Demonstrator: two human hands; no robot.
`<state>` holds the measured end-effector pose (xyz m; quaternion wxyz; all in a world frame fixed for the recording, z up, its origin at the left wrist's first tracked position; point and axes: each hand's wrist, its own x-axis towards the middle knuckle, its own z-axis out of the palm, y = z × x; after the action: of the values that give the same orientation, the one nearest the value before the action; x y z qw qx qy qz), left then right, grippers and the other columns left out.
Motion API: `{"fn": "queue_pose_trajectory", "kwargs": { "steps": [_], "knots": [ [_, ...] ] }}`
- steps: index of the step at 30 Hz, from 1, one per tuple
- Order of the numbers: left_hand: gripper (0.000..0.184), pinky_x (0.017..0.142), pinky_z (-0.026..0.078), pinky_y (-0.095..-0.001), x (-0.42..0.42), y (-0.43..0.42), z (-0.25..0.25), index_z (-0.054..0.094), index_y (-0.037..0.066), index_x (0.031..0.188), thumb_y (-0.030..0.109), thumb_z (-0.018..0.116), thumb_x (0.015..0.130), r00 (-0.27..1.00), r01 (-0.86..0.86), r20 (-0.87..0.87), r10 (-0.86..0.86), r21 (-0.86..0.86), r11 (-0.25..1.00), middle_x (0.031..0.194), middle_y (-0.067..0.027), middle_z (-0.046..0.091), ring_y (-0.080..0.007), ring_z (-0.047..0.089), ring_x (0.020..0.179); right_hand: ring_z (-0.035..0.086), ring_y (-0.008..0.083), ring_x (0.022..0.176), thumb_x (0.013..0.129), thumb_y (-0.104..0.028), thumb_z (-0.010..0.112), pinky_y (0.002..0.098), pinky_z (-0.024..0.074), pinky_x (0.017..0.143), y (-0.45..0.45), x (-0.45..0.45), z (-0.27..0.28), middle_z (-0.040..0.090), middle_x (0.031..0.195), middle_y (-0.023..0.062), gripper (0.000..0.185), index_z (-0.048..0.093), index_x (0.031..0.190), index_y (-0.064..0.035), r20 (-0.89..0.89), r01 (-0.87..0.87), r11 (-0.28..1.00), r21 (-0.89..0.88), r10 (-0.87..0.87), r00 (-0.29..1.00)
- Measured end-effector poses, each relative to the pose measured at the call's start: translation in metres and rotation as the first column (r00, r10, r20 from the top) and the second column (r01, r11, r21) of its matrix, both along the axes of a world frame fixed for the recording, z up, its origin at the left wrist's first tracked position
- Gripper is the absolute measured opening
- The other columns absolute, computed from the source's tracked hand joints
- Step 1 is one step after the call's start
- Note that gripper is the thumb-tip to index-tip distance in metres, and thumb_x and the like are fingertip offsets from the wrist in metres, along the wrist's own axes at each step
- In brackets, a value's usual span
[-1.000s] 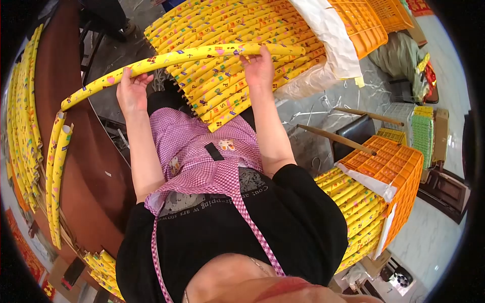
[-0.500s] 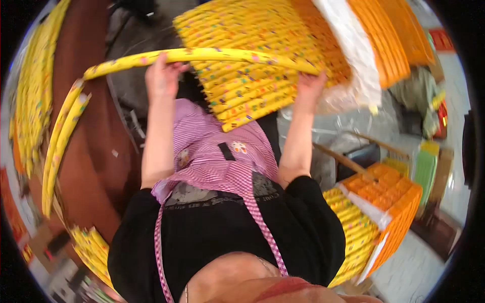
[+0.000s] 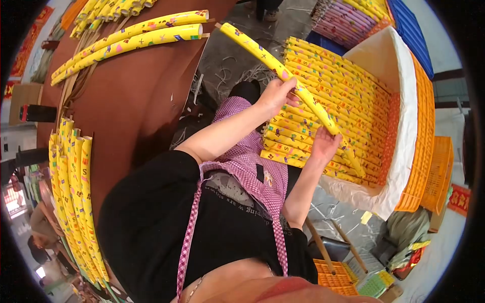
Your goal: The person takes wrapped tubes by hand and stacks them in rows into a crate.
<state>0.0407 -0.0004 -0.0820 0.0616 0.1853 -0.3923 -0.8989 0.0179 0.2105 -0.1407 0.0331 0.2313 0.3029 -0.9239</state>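
Note:
A long yellow tube with a colourful printed pattern (image 3: 268, 59) slants across in front of me, and a thin stick pokes from its upper end. My left hand (image 3: 279, 96) is closed around the tube near its middle. Further down, my right hand (image 3: 326, 145) holds it with the fingertips against its side. The tube's lower end lies over a stack of similar yellow tubes (image 3: 333, 83) in an orange crate (image 3: 423, 136) with a white lining (image 3: 406, 91). Two more yellow tubes (image 3: 146, 43) rest side by side on the brown table (image 3: 121, 116) to my left.
Bundled yellow tubes (image 3: 73, 197) stand along the table's left side, with more at its far edge. Beyond the crate are a blue crate (image 3: 411, 35) and pink tubes (image 3: 343, 22). Scraps litter the floor (image 3: 222, 65). A person (image 3: 43, 237) is at the lower left.
My view has turned left. The tube has swung from nearly level to a steep slant, its right end now lower over the stack. Both hands still hold it.

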Motion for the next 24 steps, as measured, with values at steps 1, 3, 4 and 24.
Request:
{"fn": "queue_pose_trajectory", "kwargs": {
  "steps": [1, 3, 4, 24],
  "knots": [
    [0.021, 0.053, 0.052, -0.0298, 0.0, -0.006, 0.0, 0.053, -0.001, 0.09, 0.02, 0.052, 0.084, 0.999, -0.036, 0.019, 0.036, -0.023, 0.999, 0.078, -0.0091, 0.058, -0.0147, 0.056, 0.061, 0.049, 0.025, 0.1, 0.088, -0.031, 0.047, 0.0413, 0.0387, 0.089, 0.001, 0.001, 0.002, 0.052, 0.108, 0.0108, 0.035, 0.049, 0.108, -0.0032, -0.005, 0.045, 0.999, 0.01, -0.044, 0.999],
    [0.024, 0.052, 0.051, -0.0295, 0.0, -0.025, -0.003, 0.052, 0.0, 0.088, 0.023, 0.051, 0.085, 0.993, -0.11, 0.042, 0.113, -0.051, 0.993, 0.076, -0.0083, 0.058, -0.0137, 0.056, 0.059, 0.05, 0.0252, 0.096, 0.088, -0.03, 0.047, 0.041, 0.0411, 0.086, 0.01, 0.002, 0.001, 0.053, 0.105, 0.0114, 0.033, 0.05, 0.107, -0.0024, -0.026, 0.051, 0.999, -0.009, -0.052, 0.998],
    [0.024, 0.051, 0.051, -0.0292, 0.0, -0.037, -0.003, 0.052, 0.0, 0.088, 0.024, 0.051, 0.085, 0.991, -0.132, 0.0, 0.132, -0.039, 0.991, 0.074, -0.0077, 0.059, -0.0135, 0.055, 0.057, 0.052, 0.0255, 0.093, 0.088, -0.028, 0.047, 0.0407, 0.0434, 0.083, 0.015, 0.002, 0.001, 0.054, 0.103, 0.0121, 0.032, 0.05, 0.105, -0.0016, -0.046, 0.071, 0.997, -0.036, -0.072, 0.996],
    [0.029, 0.054, 0.05, -0.0316, 0.046, -0.155, -0.045, 0.052, -0.003, 0.106, 0.007, 0.056, 0.078, 0.988, -0.029, 0.138, 0.065, -0.249, 0.968, 0.087, -0.0128, 0.059, -0.0177, 0.056, 0.065, 0.05, 0.0254, 0.102, 0.083, -0.032, 0.055, 0.0429, 0.0414, 0.086, 0.06, -0.015, -0.043, 0.056, 0.105, 0.0081, 0.035, 0.052, 0.107, -0.0078, 0.027, 0.146, 0.989, 0.017, -0.146, 0.989]
  ]
}}
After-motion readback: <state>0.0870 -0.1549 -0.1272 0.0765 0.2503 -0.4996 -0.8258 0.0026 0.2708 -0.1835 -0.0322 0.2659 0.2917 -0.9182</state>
